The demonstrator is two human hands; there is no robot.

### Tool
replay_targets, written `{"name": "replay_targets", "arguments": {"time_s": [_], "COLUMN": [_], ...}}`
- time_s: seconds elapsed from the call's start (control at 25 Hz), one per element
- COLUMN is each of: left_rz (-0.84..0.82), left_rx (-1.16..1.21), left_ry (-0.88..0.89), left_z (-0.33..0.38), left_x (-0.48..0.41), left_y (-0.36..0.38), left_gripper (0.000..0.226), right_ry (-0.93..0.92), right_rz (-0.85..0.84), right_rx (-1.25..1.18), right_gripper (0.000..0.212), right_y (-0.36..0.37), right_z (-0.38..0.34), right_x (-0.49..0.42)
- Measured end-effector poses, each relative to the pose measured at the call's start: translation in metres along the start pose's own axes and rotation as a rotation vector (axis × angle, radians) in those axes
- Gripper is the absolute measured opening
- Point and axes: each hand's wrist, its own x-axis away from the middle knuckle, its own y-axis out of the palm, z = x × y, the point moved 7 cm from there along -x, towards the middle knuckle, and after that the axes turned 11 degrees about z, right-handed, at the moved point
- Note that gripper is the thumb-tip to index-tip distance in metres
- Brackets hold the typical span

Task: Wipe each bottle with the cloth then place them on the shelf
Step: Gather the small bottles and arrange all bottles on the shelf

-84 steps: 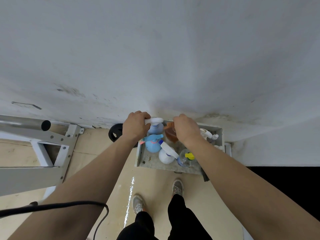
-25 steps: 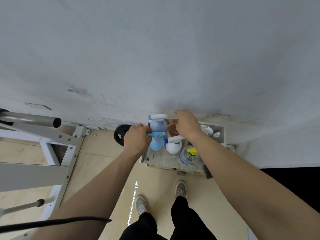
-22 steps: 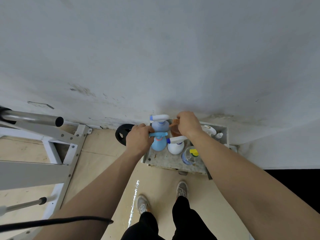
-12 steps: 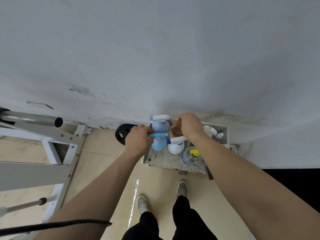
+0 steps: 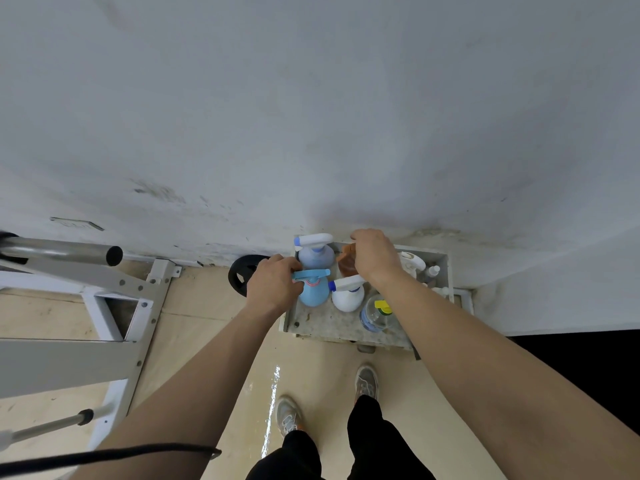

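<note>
Left hand (image 5: 275, 289) gripped the light blue spray bottle (image 5: 315, 294) by its neck on the shelf (image 5: 322, 323), right hand (image 5: 375, 259) clutched the brown cloth (image 5: 346, 266). Probably light, slick plastic, so the neck seemed safest.

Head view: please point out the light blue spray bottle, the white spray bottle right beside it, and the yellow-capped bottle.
light blue spray bottle (image 5: 315, 294), head view, round body.
white spray bottle (image 5: 348, 299), head view, round body.
yellow-capped bottle (image 5: 371, 316), head view, clear side.
</note>
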Motion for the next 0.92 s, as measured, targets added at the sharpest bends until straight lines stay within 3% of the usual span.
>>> {"name": "replay_targets", "arguments": {"time_s": [0.12,0.32,0.44,0.56,0.64,0.76,0.84,0.92], "left_rz": [-0.034,0.055,0.063,0.029,-0.002,-0.031,-0.027,-0.02], "left_rx": [-0.033,0.03,0.074,0.068,0.05,0.025,-0.003,-0.051], "left_ry": [0.012,0.097,0.155,0.178,0.193,0.22,0.224,0.22], "left_z": [0.006,0.05,0.087,0.115,0.125,0.132,0.134,0.134], "left_x": [-0.002,-0.02,-0.03,-0.039,-0.042,-0.048,-0.052,-0.056], "left_y": [-0.008,-0.027,-0.02,-0.001,0.012,0.023,0.027,0.03], "left_gripper": [0.032,0.032,0.028,0.033,0.037,0.036,0.028,0.021], "right_ry": [-0.01,0.072,0.153,0.073,0.0,-0.001,-0.015,-0.061], "right_rz": [0.062,0.288,0.141,-0.093,-0.11,-0.068,-0.085,-0.087], "right_rx": [-0.116,-0.299,-0.311,-0.321,-0.267,-0.145,-0.066,0.012], "right_gripper": [0.04,0.024,0.03,0.033,0.035,0.004,0.02,0.018], "right_y": [-0.017,-0.073,-0.069,-0.044,-0.035,-0.031,-0.027,-0.028], "right_z": [0.004,0.063,0.101,0.104,0.103,0.106,0.107,0.104], "right_x": [0.005,0.015,0.024,0.031,0.031,0.022,0.016,0.009]}}
